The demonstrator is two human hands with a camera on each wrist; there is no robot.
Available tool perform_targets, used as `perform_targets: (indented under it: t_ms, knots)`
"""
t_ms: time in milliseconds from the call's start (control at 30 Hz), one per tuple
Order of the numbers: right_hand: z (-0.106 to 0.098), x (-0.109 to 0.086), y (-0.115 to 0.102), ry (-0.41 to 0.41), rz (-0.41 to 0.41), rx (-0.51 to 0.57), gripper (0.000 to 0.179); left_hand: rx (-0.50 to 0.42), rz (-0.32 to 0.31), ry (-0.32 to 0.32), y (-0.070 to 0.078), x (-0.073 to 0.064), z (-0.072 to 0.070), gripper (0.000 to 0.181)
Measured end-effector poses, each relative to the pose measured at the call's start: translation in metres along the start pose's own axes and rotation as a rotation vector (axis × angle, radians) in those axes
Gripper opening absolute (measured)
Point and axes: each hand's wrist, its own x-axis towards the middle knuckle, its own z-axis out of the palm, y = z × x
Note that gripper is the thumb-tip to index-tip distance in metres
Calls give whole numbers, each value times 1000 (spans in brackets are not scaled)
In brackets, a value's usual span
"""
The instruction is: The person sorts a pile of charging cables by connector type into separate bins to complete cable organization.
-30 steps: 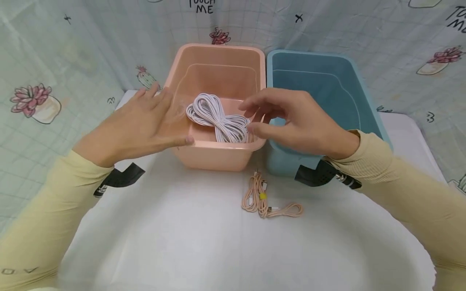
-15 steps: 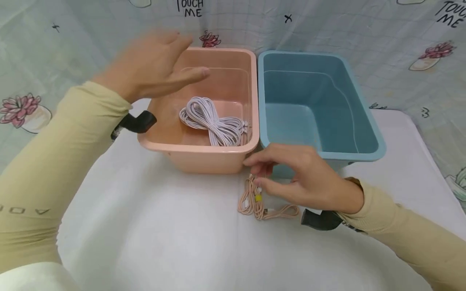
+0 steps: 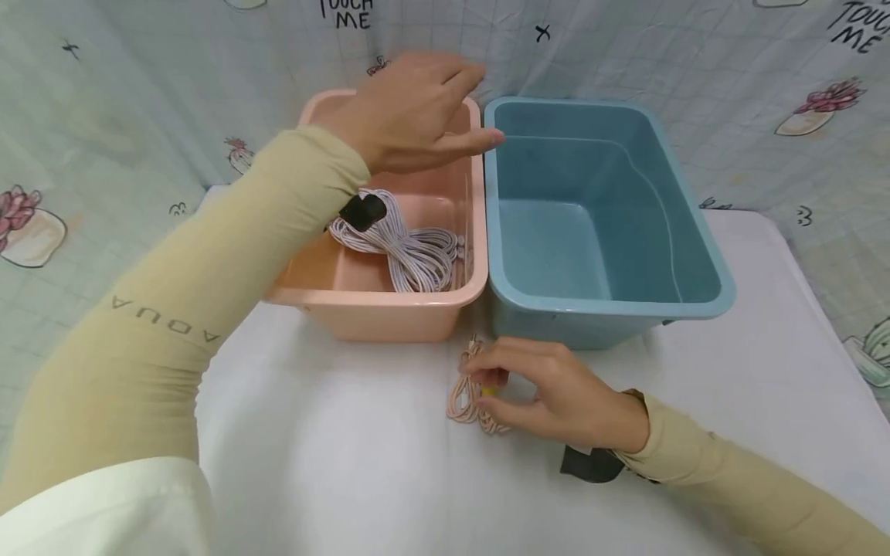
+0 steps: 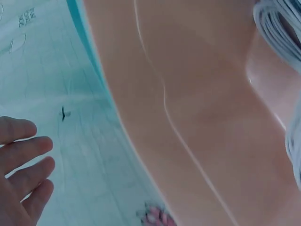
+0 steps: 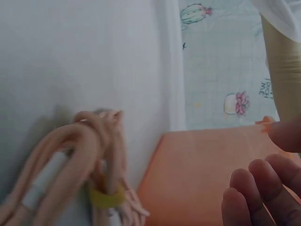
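My left hand [image 3: 417,116] hovers over the back of the peach bin [image 3: 375,300], fingers extended and holding nothing. Below it in the bin lies a bundle of white cord [image 3: 420,259], partly covered by the wrist mount; the left wrist view catches its coils [image 4: 275,33] at the upper right. On the table before the bins is a bundled beige charging cable [image 3: 462,398] with a yellow tie. My right hand [image 3: 556,398] is over this cable, thumb and fingers loosely curved and apart, hiding part of it. In the right wrist view the fingers stand away from the cable [image 5: 70,155].
A blue bin [image 3: 612,310] stands beside the peach one, their rims close together. Both sit toward the back of the white-covered table [image 3: 348,448]. Behind them hangs a printed curtain [image 3: 438,38] with plant drawings.
My left hand has risen from the peach bin's left side and swung right across its back. My right hand has left the white cord and come down toward the beige cable.
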Motion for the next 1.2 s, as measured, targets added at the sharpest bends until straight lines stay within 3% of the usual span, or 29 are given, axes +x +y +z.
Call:
perform_targets:
  t_ms: [200, 333, 667, 867, 1200]
  knots:
    - [9, -8, 19, -1, 1, -36, 33, -66, 19, -103, 10, 13, 19, 89]
    - [11, -15, 27, -23, 34, -28, 34, -79, 20, -179, 16, 15, 31, 92]
    - [16, -34, 48, -78, 85, -16, 37, -196, 12, -281, 19, 14, 49, 91]
    - [15, -41, 54, -98, 97, 16, 37, -212, 12, -320, 18, 13, 53, 92]
    - [4, -48, 59, -218, 10, 31, 43, -193, 26, -320, 19, 12, 55, 91]
